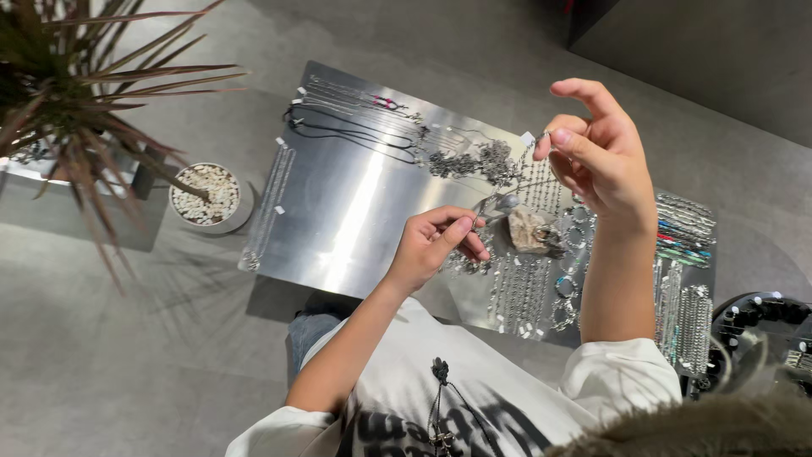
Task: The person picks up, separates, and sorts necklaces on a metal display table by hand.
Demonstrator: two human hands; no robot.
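Left hand: the left hand (436, 245) is closed in a pinch, thumb against fingers, on the lower end of a thin silver chain (507, 182), above the middle of the metal table (355, 203).
Right hand: the right hand (596, 152) is raised higher, thumb and middle fingers pinched on the chain's upper end near a small white tag (528, 137); the index finger is held out.
Chain: it is stretched slanting between the 2 hands, off the table.
Table top: silver necklaces are laid in rows toward the right edge; black cords (351, 131) are laid near the far left corner; a rough stone (531, 230) is set mid-table.
Beside the table: a pot of white pebbles (205, 196) is stood off the left edge.
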